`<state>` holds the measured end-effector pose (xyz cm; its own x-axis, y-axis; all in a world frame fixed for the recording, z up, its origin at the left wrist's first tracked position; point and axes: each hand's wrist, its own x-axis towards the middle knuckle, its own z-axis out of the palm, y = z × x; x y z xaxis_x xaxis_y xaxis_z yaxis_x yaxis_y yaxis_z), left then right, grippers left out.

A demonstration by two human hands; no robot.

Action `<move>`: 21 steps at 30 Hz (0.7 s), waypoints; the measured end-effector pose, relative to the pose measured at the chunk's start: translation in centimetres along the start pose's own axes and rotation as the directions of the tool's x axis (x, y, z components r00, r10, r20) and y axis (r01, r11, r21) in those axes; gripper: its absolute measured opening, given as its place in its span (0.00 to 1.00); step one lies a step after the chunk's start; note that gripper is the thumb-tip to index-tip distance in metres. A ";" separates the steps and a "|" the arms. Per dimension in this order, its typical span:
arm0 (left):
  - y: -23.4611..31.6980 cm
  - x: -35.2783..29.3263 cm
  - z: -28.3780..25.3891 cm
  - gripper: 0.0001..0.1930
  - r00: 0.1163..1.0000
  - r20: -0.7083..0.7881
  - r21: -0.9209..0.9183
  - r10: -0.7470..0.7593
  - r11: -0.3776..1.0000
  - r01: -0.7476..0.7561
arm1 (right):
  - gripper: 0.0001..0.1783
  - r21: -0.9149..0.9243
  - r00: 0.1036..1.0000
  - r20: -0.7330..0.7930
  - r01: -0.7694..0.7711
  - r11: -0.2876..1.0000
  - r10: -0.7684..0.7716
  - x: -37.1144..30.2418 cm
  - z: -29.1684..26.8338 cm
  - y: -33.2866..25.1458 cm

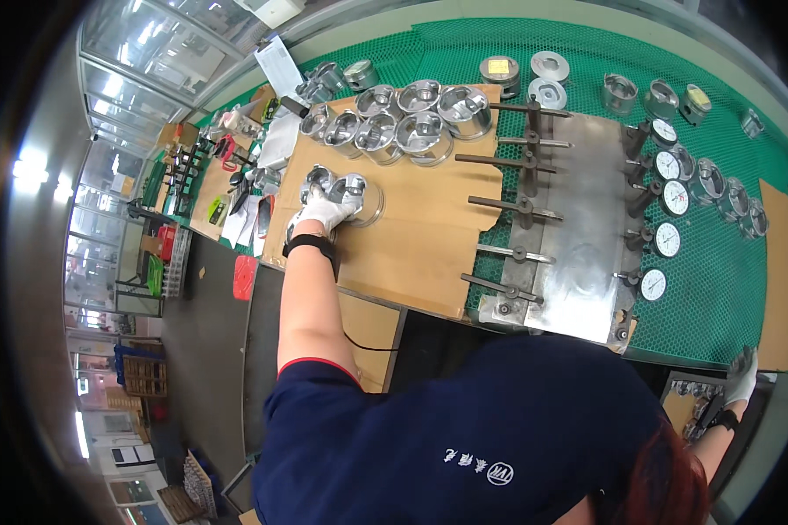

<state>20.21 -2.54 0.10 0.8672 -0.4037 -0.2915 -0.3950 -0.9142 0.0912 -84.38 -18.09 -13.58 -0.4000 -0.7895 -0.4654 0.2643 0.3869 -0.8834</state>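
My left hand (324,212), in a white glove, is closed on a metal piston (369,203) at the left part of a brown cardboard sheet. Another piston (316,178) stands right beside it, and one more is partly hidden under the hand. My right hand (742,378), also gloved, is at the right front edge of the bench, its fingers stretched out with nothing seen in them. Below it, metal parts (693,407) lie in an open compartment, partly covered by my wrist.
Several pistons (425,137) stand in rows on the cardboard (420,236). Right of it, a metal plate (578,236) carries clamp rods and several dial gauges (675,198). More pistons (710,179) stand on the green mat (464,52). Tools and papers (242,219) lie far left.
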 end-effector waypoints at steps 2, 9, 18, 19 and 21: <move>-1.7 1.0 -1.4 0.67 0.991 0.093 0.059 0.098 0.993 -0.103 | 0.26 0.041 1.000 -0.008 0.008 0.999 -0.007 -2.8 1.3 1.7; -3.2 2.5 -2.2 0.58 0.965 0.231 -0.103 0.121 0.990 -0.099 | 0.28 0.061 1.000 -0.026 0.000 0.998 0.001 -5.3 -2.5 8.2; -1.3 -3.6 0.1 0.43 0.859 0.092 -0.023 0.503 0.864 -0.503 | 0.30 0.064 0.999 0.001 -0.037 0.997 0.037 -6.5 0.9 6.4; 1.7 -7.8 -1.2 0.44 0.806 0.120 -0.003 0.580 0.812 -0.584 | 0.30 0.018 0.999 0.035 -0.009 1.000 0.009 -6.6 1.4 5.1; 1.5 -9.2 0.9 0.35 0.721 0.122 0.003 0.682 0.726 -0.688 | 0.29 -0.084 0.990 0.140 0.044 0.995 -0.032 -5.3 4.1 2.1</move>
<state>11.37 -0.17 2.10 0.3188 -0.9103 -0.2640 -0.8840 -0.3861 0.2637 -78.06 -15.06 -12.78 -0.2816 -0.8604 -0.4248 0.1718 0.3903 -0.9045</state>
